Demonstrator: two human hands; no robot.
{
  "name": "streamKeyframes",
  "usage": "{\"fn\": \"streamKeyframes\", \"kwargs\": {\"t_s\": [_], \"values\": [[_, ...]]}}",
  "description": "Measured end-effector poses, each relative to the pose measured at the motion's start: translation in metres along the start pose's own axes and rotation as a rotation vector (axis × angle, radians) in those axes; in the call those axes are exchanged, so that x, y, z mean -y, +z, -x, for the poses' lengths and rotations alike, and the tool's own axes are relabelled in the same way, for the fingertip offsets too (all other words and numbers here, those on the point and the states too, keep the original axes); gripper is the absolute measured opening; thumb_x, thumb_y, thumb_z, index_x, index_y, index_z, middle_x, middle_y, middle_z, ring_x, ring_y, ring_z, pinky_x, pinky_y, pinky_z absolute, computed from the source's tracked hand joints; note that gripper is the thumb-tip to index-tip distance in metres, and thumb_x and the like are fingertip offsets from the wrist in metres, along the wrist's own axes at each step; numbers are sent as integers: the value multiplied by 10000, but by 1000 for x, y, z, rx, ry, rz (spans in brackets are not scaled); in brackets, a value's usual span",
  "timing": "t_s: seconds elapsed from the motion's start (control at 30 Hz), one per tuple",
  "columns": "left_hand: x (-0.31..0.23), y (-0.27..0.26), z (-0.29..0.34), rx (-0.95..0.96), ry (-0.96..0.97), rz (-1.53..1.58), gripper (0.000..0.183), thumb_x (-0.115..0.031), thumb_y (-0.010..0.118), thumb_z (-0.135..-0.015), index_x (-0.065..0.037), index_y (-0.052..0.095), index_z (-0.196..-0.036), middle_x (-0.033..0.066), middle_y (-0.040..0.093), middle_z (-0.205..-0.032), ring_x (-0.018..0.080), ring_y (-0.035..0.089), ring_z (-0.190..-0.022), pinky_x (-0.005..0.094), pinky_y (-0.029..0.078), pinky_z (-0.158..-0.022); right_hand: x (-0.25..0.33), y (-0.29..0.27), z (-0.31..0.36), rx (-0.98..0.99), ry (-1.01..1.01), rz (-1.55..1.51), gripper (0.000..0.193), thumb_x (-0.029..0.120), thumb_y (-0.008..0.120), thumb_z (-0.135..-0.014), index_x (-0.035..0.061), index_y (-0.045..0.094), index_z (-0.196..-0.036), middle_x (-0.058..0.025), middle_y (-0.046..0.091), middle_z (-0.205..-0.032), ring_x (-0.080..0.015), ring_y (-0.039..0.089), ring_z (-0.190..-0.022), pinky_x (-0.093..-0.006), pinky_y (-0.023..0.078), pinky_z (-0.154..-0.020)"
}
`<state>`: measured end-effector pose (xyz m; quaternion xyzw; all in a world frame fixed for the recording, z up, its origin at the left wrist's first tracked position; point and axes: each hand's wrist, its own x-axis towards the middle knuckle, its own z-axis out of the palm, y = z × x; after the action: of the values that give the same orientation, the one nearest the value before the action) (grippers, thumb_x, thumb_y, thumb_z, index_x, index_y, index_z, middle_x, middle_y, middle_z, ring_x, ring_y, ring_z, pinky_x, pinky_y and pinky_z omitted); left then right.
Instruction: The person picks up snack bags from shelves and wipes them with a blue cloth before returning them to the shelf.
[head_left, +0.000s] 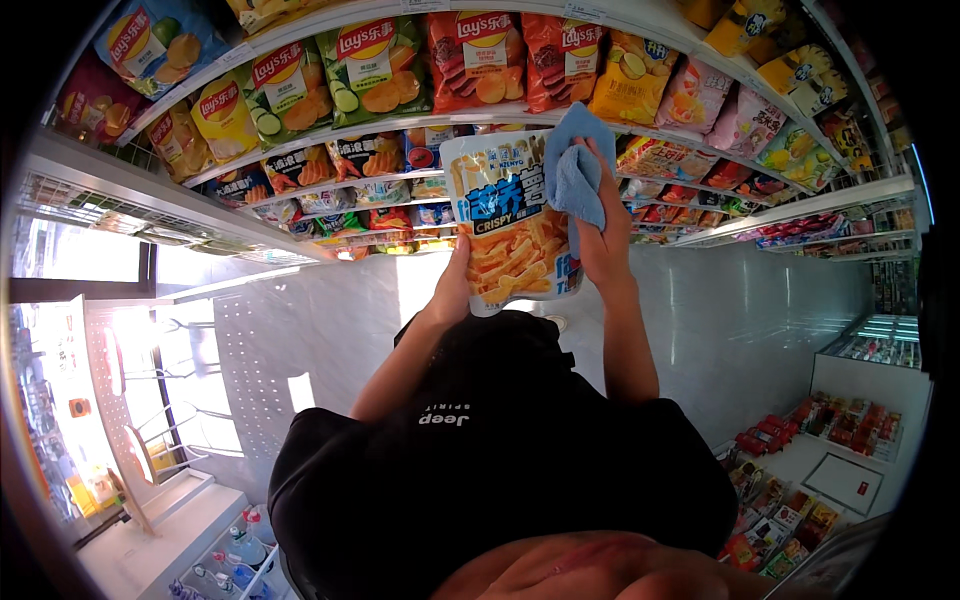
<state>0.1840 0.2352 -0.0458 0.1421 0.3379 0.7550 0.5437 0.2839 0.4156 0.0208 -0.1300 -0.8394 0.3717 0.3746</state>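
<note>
White shelf (380,126) carrying green bags (375,65), red bags (478,60), yellow bags (630,78), pink bags (692,95); lower tiers (320,187) holding more packets (298,165).

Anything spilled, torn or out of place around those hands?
Nothing stands out: the french-fry snack pouch in the left hand shows no visible tear, the blue cloth in the right hand overlaps its upper right edge, and no spill shows on the grey floor.

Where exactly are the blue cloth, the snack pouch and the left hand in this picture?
Blue cloth (577,187): head view, on its folded middle.
Snack pouch (508,222): head view, the middle of its printed front.
Left hand (453,288): head view, the hand's middle, below the thumb.
</note>
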Motion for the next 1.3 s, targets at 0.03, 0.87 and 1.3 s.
{"fn": "streamKeyframes", "kwargs": {"t_s": [0.03, 0.87, 1.3], "values": [[2, 1, 1, -34, 14, -1, 598, -461, 196, -1036, -27, 281, -1438, 179, 441, -1406, 297, 485, -1272, 410, 416, -1061, 0, 0, -5, -2, 16, -8, 510, 180, 504, -875, 14, 467, -1356, -144, 452, -1435, -342, 338, -1391, -465, 214, -1140], [-31, 20, -22, -173, 133, 25, 658, -566, 237, -1002, -67, 375, -1407, 135, 499, -1359, 289, 526, -1209, 408, 423, -1035, 55, 37, 82, 110, -104, 301, 430, 289, 579, -821, 35, 627, -1164, -134, 503, -1394, -338, 401, -1352, -524, 233, -1121], [-31, 31, -32, -22, 77, 277, 620, -539, 249, -1007, -89, 364, -1420, 118, 469, -1405, 283, 488, -1263, 431, 398, -1048, 49, 27, 101, -50, 6, 519, 418, 236, 587, -814, 51, 628, -1187, -108, 517, -1385, -319, 419, -1342, -524, 247, -1119]]}}
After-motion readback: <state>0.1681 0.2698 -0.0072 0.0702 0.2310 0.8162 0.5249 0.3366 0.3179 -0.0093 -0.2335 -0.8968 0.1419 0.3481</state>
